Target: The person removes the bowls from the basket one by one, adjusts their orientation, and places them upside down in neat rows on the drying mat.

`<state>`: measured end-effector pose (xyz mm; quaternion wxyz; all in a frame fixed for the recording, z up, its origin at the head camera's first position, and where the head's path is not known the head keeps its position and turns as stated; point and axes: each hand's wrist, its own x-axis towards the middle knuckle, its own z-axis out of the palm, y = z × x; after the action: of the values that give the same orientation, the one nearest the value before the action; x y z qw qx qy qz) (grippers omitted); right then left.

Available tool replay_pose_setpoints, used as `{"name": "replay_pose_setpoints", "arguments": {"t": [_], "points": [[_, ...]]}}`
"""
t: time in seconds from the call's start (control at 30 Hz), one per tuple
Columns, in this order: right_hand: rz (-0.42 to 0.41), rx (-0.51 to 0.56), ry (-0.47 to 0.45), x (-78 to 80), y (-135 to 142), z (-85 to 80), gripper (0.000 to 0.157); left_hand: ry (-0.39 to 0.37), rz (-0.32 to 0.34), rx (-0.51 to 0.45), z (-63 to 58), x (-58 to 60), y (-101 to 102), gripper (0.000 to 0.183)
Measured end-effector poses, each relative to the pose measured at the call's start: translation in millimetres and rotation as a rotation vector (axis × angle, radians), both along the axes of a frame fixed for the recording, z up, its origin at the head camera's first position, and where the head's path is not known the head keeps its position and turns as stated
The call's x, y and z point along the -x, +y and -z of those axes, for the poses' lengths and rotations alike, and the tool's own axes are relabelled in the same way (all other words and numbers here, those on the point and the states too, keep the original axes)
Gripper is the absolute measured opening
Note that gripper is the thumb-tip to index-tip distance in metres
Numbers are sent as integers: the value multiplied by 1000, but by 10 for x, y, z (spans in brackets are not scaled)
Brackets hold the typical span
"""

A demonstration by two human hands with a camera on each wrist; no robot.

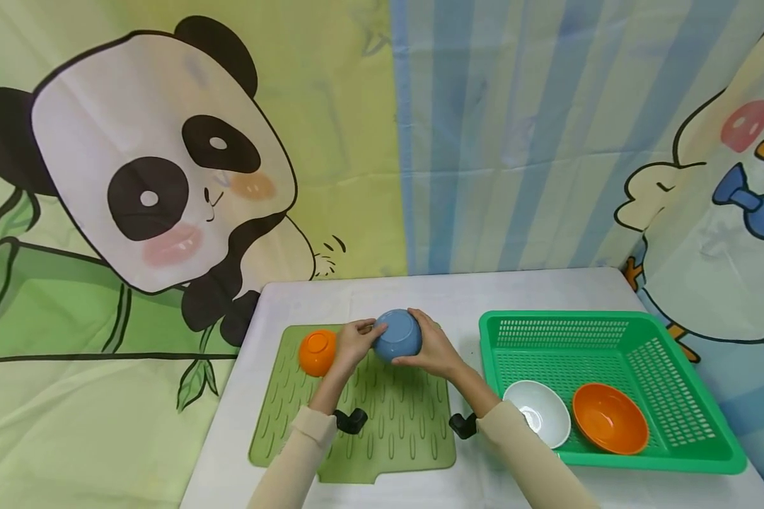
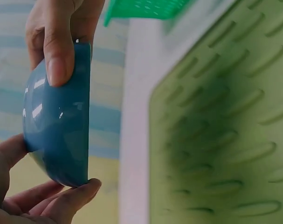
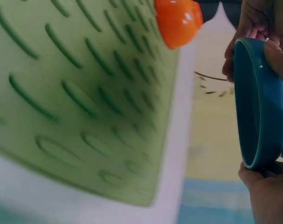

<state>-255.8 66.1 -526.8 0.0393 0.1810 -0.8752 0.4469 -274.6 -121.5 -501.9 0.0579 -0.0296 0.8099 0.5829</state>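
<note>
Both hands hold a blue bowl (image 1: 397, 336) above the green mat (image 1: 395, 424), with its base facing up in the head view. My left hand (image 1: 353, 344) pinches the bowl's left edge between thumb and fingers. On the opposite side, my right hand (image 1: 436, 348) grips it with the thumb near the front edge. In the left wrist view the bowl (image 2: 62, 121) hangs above the ridged mat (image 2: 220, 116), over a dark shadow. The right wrist view shows part of the bowl's hollow inside (image 3: 247, 107). Left of the hands, an orange bowl (image 1: 317, 352) sits upside down on the mat.
At the right of the white table (image 1: 439, 293) stands a green mesh basket (image 1: 560, 318). Inside it, a white bowl (image 1: 541, 410) and a larger orange bowl (image 1: 611, 418) lie side by side, openings up. A patterned curtain (image 1: 484, 141) hangs behind the table.
</note>
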Motion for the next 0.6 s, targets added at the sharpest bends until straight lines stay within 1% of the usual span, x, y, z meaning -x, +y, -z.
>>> {"name": "replay_pose_setpoints", "arguments": {"t": [0.13, 0.23, 0.3, 0.43, 0.5, 0.6], "points": [[19, 18, -55, 80, -136, 234, 105, -4, -14, 41, 190, 72, -57, 49], [27, 24, -73, 111, -227, 373, 104, -8, -15, 69, 325, 128, -108, 46], [36, 14, -84, 117, -274, 437, 104, -21, -20, 64, 407, 168, -140, 46], [57, -8, -106, 111, -324, 531, 104, -31, 3, 57, 550, 213, -174, 48], [70, -18, -112, 106, -332, 582, 104, -36, 21, 49, 612, 216, -177, 49], [78, -28, -112, 101, -338, 679, 105, -22, 42, 53, 686, 207, -177, 49]]}}
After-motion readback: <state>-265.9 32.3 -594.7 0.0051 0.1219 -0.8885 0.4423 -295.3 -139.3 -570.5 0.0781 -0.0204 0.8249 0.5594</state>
